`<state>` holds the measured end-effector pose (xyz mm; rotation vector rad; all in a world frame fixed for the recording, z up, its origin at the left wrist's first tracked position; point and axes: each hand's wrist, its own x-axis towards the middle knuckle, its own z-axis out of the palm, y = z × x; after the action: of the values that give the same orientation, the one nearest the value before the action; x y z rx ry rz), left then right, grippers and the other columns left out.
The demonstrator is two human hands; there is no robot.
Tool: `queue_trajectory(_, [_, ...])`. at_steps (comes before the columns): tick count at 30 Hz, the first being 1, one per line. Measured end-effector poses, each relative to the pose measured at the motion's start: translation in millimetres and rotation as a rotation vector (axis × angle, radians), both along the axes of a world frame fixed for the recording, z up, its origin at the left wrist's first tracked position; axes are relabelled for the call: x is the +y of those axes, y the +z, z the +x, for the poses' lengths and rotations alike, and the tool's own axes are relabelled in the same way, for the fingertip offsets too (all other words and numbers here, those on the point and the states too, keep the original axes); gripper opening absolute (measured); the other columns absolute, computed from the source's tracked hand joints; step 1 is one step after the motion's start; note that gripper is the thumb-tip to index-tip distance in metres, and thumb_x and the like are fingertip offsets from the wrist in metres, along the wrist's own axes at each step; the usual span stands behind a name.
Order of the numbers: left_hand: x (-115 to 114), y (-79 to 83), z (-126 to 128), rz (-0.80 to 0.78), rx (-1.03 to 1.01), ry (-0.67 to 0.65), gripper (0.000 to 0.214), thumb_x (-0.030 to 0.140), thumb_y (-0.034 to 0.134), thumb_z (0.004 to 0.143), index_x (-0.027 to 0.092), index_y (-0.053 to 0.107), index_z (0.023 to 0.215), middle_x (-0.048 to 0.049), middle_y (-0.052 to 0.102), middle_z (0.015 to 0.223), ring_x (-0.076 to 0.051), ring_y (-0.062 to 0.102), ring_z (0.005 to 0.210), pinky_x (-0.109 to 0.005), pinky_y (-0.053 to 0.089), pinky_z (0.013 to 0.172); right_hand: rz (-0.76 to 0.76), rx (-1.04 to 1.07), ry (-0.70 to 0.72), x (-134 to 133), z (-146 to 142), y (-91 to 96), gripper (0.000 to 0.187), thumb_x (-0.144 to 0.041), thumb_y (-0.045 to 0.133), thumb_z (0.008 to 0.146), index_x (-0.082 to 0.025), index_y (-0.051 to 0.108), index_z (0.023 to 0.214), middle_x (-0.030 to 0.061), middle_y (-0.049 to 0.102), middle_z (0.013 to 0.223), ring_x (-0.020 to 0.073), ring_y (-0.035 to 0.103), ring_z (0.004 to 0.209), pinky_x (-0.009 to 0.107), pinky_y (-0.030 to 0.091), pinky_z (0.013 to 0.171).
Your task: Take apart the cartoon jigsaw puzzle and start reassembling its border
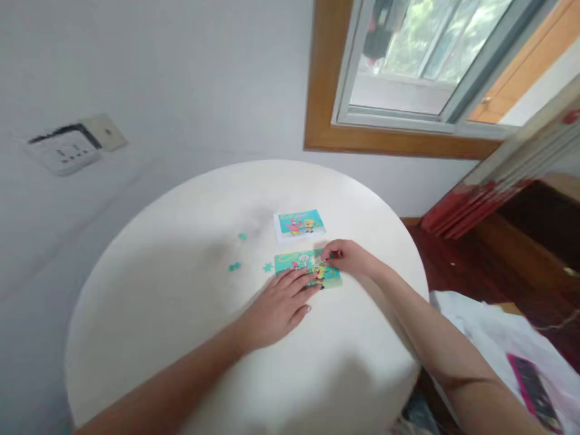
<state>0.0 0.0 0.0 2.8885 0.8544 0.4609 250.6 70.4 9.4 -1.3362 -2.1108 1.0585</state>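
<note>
Okay, so taking the flat teal rectangular cartoon jigsaw [308, 262] as the centre of the clock, it's lying a bit right of the middle on the round white desk [149, 266]. The bare left hand [276, 308] is coming in from about 7 o'clock, palm down, fingers stretched out and slightly spread over the lower edge, pressing rather than gripping anything. The bare right hand [348, 257] is reaching in from 2 o'clock with thumb and fingertips curling close together over the upper right part; I can't tell if they're fully closed or pinching a piece. A white-bordered rectangular picture card [299, 225] with similar art is sitting just off at 12 o'clock. One small teal knobbly loose piece [268, 267] is lying just beside the jigsaw at 9 o'clock, a pair of small dark-teal pieces [234, 266] is lying further out that way, and another little teal piece [242, 236] is sitting towards 10. Tip, imo: looks like a seating or adjusting job, so keep that left hand flat so nothing's sliding, line the tabs up against the card, and push straight down gently. Brand-wise, the yellow figure is looking very SpongeBob to me, but I'm not seeing any readable writing.
</note>
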Motion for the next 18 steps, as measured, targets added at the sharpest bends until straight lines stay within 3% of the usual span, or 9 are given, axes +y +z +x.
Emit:
queue_trajectory(7, [0.1, -1.1, 0.1, -0.012, -0.012, -0.009, 0.038, 0.032, 0.042, 0.097, 0.026, 0.05, 0.134, -0.003, 0.05, 0.14, -0.023, 0.036, 0.134, -0.042, 0.026, 0.113, 0.098, -0.001, -0.056, 1.6, 2.1, 4.2, 0.022, -0.021, 0.06, 0.078, -0.017, 0.074, 0.094, 0.0018, 0.067, 0.08, 0.0115, 0.052, 0.068, 0.023, 0.04, 0.063])
queue_trajectory(18, [1.0, -1.5, 0.0, -0.022, -0.003, -0.016, 0.04, 0.032, 0.042, 0.097, 0.026, 0.048, 0.136, -0.0035, 0.049, 0.141, -0.023, 0.035, 0.136, -0.043, 0.026, 0.114, 0.199, 0.016, 0.031, 1.3, 1.8, 4.9, 0.028, -0.017, 0.052, 0.083, -0.016, 0.073, 0.101, 0.0048, 0.061, 0.084, 0.0127, 0.055, 0.071, 0.025, 0.044, 0.067])
